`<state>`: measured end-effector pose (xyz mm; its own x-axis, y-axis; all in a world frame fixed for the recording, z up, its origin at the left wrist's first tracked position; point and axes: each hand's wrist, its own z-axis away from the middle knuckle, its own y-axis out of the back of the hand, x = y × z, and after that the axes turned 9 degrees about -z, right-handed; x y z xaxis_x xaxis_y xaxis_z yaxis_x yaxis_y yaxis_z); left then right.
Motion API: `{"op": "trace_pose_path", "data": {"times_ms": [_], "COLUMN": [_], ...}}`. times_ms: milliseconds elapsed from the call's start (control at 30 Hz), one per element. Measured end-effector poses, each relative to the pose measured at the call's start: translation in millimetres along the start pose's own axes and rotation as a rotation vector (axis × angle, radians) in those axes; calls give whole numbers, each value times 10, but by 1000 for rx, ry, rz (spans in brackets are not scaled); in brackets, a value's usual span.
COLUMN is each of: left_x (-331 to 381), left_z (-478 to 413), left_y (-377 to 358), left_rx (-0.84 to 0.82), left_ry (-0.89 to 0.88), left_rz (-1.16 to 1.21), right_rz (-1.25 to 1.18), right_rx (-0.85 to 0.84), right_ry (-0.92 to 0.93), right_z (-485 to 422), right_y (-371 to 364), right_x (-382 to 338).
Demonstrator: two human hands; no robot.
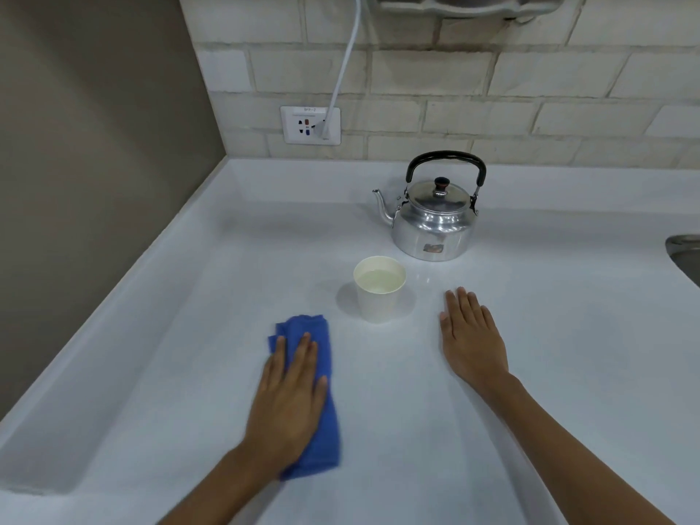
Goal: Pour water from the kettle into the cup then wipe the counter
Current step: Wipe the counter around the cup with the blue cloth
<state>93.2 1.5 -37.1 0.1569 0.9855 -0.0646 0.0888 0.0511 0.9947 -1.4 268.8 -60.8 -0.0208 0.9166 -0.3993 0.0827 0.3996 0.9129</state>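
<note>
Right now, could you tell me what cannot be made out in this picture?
Head view only:
- Sink: cut off by the right edge.
- Metal fixture on the wall: cut off by the top edge.
- Socket label: too small to read.
- Cloth under the left hand: blurred by motion.
- Kettle contents: hidden by its lid.

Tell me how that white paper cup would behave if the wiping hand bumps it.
The paper cup looks thin-walled, so it would likely slide or tip easily on the smooth counter. It holds water nearly halfway up, which probably steadies it somewhat, but a knock could slosh or spill it. The left hand wipes the blue cloth close beside it.
</note>
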Motion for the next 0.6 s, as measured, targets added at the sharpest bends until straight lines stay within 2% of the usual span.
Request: {"op": "trace_pose_path", "data": {"times_ms": [67,133,233,333,500,600], "left_x": [-257,-335,-132,92,136,-147], "left_z": [-199,-498,-897,-997,-623,-594], "left_y": [-75,-162,-166,-182,-187,-253], "left_rx": [-14,-15,-7,23,188,155], "left_ry": [56,83,51,85,-83,-128], "left_rz": [70,29,-51,36,218,318], "right_rz": [12,23,33,24,16,19], "right_rx": [1,5,16,10,10,17], "right_ry": [-2,-2,0,2,8,8], "right_z": [-2,-2,9,5,-11,-10], "right_y": [-10,-14,-11,-11,-11,-13], "right_x": [-9,-16,-22,-23,6,7]}}
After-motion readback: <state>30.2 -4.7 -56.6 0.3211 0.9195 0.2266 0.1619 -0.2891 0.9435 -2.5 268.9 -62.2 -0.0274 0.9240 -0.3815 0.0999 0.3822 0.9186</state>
